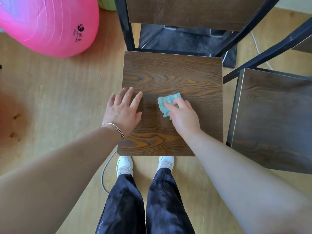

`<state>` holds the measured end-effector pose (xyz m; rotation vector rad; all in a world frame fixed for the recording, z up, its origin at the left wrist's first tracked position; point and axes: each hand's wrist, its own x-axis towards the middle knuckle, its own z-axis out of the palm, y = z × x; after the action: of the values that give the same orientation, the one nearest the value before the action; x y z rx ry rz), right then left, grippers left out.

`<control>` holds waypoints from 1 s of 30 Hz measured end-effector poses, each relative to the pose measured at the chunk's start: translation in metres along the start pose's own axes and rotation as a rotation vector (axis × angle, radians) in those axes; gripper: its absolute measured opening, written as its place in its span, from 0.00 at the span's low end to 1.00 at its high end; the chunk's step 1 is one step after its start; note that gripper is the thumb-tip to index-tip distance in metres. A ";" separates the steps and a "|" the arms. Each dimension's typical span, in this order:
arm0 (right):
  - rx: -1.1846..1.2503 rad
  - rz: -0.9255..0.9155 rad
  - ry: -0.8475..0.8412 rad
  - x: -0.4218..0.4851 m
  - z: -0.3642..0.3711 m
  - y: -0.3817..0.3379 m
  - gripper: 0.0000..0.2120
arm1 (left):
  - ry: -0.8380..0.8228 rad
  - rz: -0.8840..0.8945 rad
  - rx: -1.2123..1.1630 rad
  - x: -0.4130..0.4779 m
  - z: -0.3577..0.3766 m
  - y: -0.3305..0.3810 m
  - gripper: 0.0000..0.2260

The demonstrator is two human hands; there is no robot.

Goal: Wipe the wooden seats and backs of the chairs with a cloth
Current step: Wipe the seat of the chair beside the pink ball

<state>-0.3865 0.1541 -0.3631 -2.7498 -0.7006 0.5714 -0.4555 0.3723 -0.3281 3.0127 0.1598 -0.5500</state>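
Now your right hand (184, 117) grips the small teal fluffy cloth (167, 102), pressing it near the middle of the dark brown wood-grain square chair seat (172, 73). Your left hand (123, 110) lies flat with fingers spread at the seat's left edge, likely steadying the chair.

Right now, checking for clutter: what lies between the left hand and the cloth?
Bare seat wood only, between left hand and cloth; head view shows it.

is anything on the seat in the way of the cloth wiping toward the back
Nothing visible lies on the seat ahead of the cloth. The left hand rests flat at the seat's left edge, beside the cloth.
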 end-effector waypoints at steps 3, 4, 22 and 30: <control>0.242 0.212 0.106 0.036 -0.025 0.006 0.10 | 0.008 -0.010 -0.014 0.004 0.001 -0.003 0.28; 0.285 0.289 0.173 0.051 -0.035 0.013 0.13 | 0.012 -0.010 -0.019 0.006 0.001 -0.003 0.28; 0.178 0.005 0.036 0.014 -0.006 0.048 0.21 | -0.020 0.029 -0.084 0.011 0.007 -0.006 0.26; 0.287 -0.038 -0.122 -0.098 0.055 -0.022 0.21 | -0.033 0.070 -0.061 -0.027 0.012 -0.004 0.26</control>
<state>-0.4986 0.1315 -0.3739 -2.4481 -0.6403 0.7720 -0.4851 0.3727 -0.3296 2.9355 0.0675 -0.5770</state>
